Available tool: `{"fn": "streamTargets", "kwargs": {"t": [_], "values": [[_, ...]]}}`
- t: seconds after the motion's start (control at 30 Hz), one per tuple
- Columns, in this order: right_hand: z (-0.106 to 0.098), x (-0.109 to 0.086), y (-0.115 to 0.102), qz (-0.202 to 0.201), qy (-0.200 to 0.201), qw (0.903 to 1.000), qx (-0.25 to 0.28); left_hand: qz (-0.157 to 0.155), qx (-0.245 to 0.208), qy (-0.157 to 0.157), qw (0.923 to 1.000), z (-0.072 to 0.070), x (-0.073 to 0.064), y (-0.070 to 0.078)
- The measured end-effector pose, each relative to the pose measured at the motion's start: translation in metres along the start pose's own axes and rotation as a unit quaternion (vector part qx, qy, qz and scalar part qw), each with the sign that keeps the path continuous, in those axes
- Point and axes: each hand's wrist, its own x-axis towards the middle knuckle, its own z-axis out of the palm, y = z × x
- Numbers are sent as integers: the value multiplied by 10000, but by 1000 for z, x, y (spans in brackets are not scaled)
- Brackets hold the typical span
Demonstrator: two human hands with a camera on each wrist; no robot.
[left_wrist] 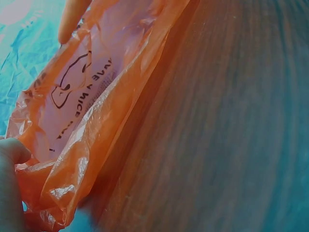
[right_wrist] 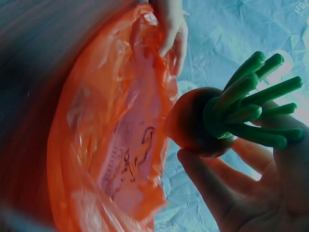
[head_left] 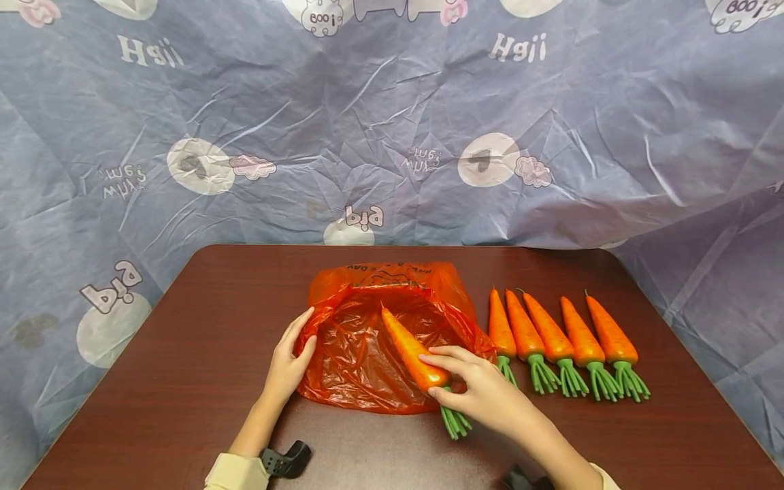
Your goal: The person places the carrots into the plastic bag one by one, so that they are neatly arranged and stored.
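An orange-red plastic bag [head_left: 349,381] lies on the table with its mouth spread toward me, dark print showing on its far side. At its left edge rests my left hand [head_left: 286,364], thumb and fingers spread apart against the thin plastic. My right hand [head_left: 486,391] pinches a carrot [head_left: 407,344] near its thick end, with the pointed tip over the bag's mouth. In the right wrist view the carrot's green stem stubs [right_wrist: 241,101] face the camera, and the bag's printed wall [right_wrist: 125,150] lies beyond.
Several more carrots [head_left: 551,333] lie in a row right of the bag, tips pointing away and green stems toward me. The brown table [head_left: 202,327] ends at a patterned blue-grey cloth [head_left: 380,116] hanging behind it.
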Motion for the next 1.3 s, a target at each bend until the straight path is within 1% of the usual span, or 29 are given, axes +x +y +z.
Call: {"fn": "streamTargets", "kwargs": {"t": [0.17,0.23,0.33,0.4,0.43,0.57,0.8,1.03,1.3], "values": [[11,11,-5,13,-132,9999,82,59,12,3,10000,0,0,-1],[17,14,-7,-78,-90,9999,13,97,13,14,10000,0,-1,-2],[25,20,-9,-89,-157,9998,2,142,24,17,9999,0,-1,-2],[29,24,-11,-43,-242,9997,34,147,25,12,9999,0,-1,-2],[31,25,-11,48,-330,9994,93,144,29,9,9999,0,-1,-2],[39,34,-12,237,-422,9986,223,138,41,-1,9999,0,-1,-2],[52,49,-17,524,-396,9965,514,152,3,3,9999,0,-1,-2],[67,68,-20,623,-338,9946,753,134,21,-2,9999,0,-1,-3],[81,89,-25,698,-74,9933,921,157,98,10,9998,0,0,-1]]}}
